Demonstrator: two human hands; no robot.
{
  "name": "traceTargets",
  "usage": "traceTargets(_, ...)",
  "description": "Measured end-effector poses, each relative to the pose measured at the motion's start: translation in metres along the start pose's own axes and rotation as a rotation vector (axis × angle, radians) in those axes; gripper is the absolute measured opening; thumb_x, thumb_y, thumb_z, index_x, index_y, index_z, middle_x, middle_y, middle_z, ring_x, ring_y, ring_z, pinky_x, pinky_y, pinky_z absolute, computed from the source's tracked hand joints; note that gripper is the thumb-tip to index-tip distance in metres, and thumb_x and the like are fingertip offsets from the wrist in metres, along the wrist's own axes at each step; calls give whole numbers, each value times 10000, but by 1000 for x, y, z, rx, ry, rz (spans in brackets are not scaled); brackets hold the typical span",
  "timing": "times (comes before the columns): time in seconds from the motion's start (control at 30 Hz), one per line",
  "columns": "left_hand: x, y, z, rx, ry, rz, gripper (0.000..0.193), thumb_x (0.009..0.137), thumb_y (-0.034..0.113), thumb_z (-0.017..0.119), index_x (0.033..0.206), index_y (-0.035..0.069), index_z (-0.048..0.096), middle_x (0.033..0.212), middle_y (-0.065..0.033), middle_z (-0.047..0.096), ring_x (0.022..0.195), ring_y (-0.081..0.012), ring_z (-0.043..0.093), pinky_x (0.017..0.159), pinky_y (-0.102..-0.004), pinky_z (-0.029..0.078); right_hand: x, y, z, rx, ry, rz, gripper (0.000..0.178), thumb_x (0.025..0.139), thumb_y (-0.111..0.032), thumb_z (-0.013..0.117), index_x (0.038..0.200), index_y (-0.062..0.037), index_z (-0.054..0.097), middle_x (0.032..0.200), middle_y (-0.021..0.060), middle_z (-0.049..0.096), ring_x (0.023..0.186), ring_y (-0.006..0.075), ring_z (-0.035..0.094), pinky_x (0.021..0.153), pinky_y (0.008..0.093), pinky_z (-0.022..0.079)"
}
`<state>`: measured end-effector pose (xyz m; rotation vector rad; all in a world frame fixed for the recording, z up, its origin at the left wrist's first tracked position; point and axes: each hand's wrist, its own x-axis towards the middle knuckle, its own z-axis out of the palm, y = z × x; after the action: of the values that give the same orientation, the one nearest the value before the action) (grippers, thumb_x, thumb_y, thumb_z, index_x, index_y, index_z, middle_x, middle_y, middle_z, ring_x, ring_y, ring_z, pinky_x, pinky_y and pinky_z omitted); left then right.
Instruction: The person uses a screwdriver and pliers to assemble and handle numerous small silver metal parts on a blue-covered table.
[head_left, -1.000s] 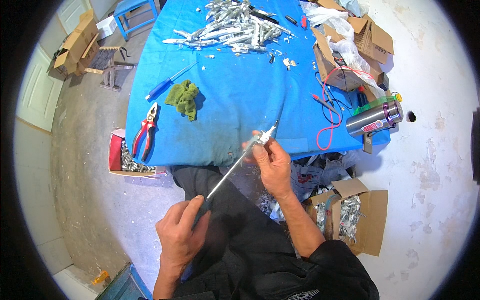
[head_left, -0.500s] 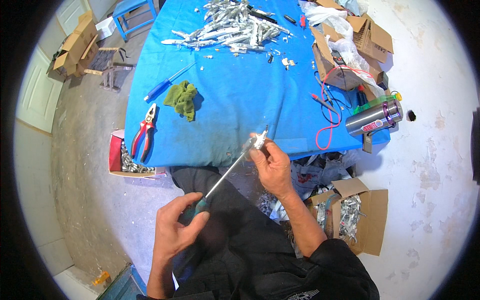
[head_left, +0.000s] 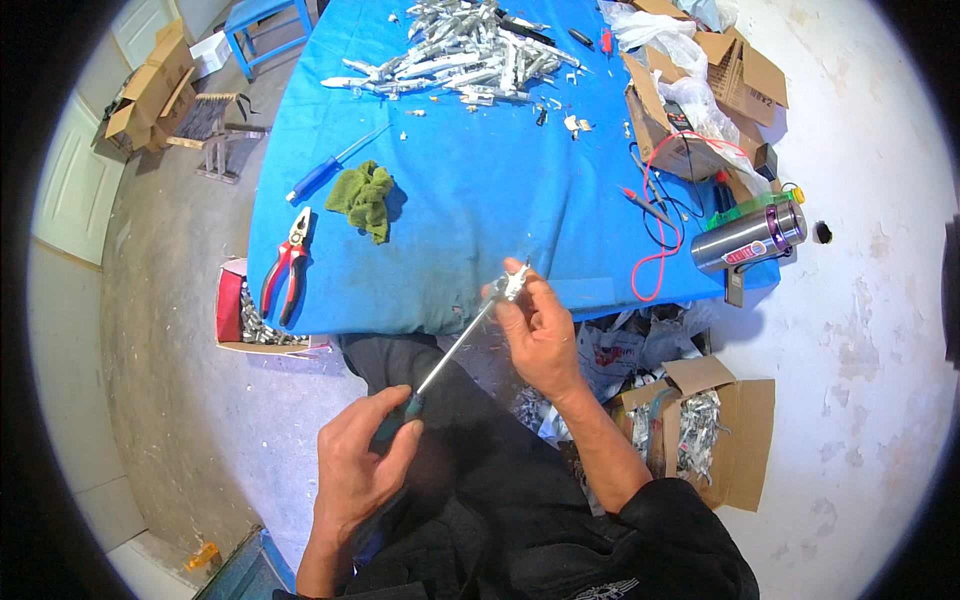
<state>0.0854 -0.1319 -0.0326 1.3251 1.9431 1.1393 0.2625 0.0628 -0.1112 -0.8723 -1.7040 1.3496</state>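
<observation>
Head view: white part [head_left: 515, 284] pinched at tip of right hand [head_left: 546, 345].

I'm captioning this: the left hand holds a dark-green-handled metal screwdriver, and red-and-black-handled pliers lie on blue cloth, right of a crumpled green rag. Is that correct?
One slip: the head view shows the red-and-black-handled pliers on the blue cloth left of the crumpled green rag, not right. The left hand does hold the dark-green-handled metal screwdriver.
</observation>
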Motion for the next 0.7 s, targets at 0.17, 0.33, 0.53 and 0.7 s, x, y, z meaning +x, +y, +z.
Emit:
traceTargets(0.17,4,-5,4,-28,-96,-87,389,900,70,776,1276,5,703,1031,-231,765,883,-396,760,789,-431,588,-1,4,3,-41,38,-49,417,1060,-48,682,1461,37,607,1231,121,734,1031,136,702,881,303,586)
traceTargets(0.33,3,-16,22,12,-116,-55,498,917,71,767,1398,38,645,956,-209,736,818,-404,732,722,-457,581,3,1,7,45,90,-24,419,1055,-69,701,1453,38,622,1204,109,729,992,119,691,813,275,574)
traceTargets(0.53,3,-7,40,311,-28,88,593,880,-9,779,1447,31,607,882,-193,699,748,-385,706,653,-456,553,5,-13,18,95,186,61,354,1063,-103,708,1385,29,643,1200,97,704,958,101,663,783,254,555)
traceTargets(0.7,0,-8,46,307,-17,121,603,871,-7,783,1447,39,610,829,-179,664,713,-377,688,631,-476,540,7,0,13,47,230,-16,225,1063,-104,712,1240,7,628,1161,60,671,971,96,643,820,255,553)
